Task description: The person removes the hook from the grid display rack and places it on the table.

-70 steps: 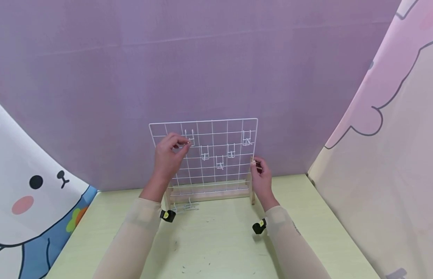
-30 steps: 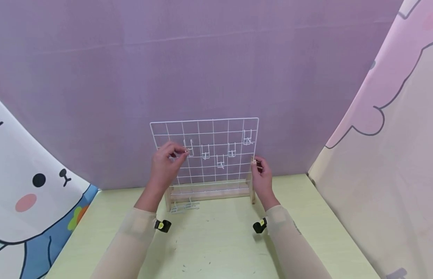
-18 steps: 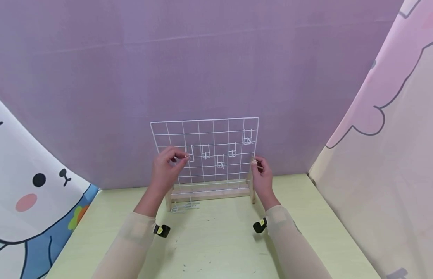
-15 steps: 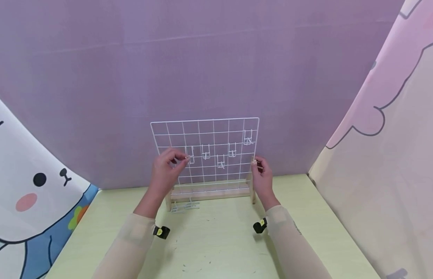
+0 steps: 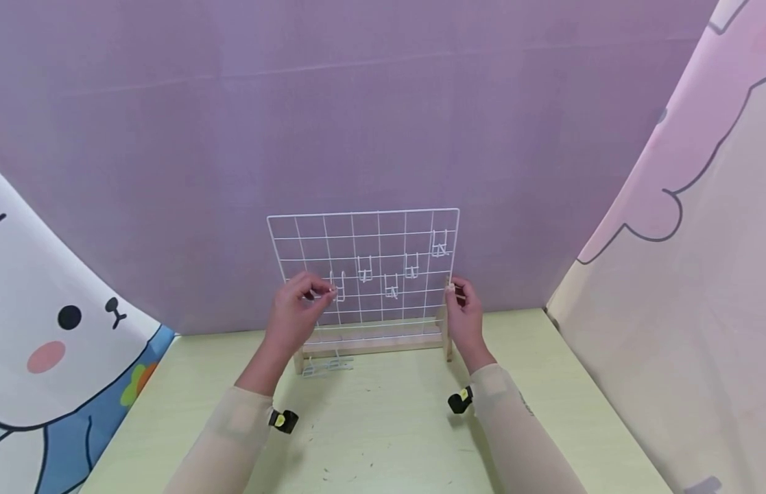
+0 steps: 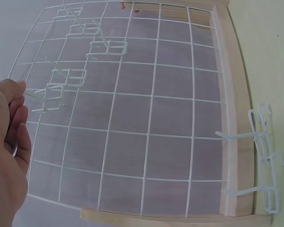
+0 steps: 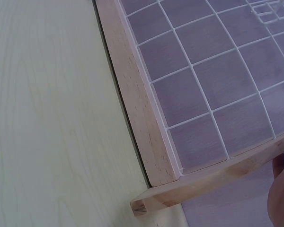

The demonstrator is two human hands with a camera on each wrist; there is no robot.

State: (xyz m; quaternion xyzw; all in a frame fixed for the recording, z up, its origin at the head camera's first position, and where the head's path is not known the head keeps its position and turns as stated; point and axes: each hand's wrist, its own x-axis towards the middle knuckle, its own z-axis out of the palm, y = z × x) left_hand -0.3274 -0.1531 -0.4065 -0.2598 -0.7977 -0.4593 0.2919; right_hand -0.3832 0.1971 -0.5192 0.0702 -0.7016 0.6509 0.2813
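Observation:
A white wire grid panel (image 5: 364,213) stands upright in a wooden stand (image 5: 376,346) on the table. Several white wire hooks hang on it, among them one hook (image 5: 439,244) at the upper right. My left hand (image 5: 292,309) pinches another white wire hook (image 6: 54,98) between thumb and fingertips, at the left part of the grid. Whether this hook sits on a grid wire is unclear. My right hand (image 5: 464,317) grips the stand's right upright (image 5: 447,339) by the panel's edge; in the right wrist view only part of that hand (image 7: 280,196) shows.
Loose white hooks (image 5: 339,363) lie on the pale table (image 5: 383,425) by the stand's left foot, seen closer as wire hooks (image 6: 265,161) in the left wrist view. A purple backdrop (image 5: 358,123) rises behind the panel. Printed cloths flank both sides.
My left hand has moved down the left part of the grid with the pinched hook, from near the upper rows to about mid-height. The right hand keeps its hold on the upright.

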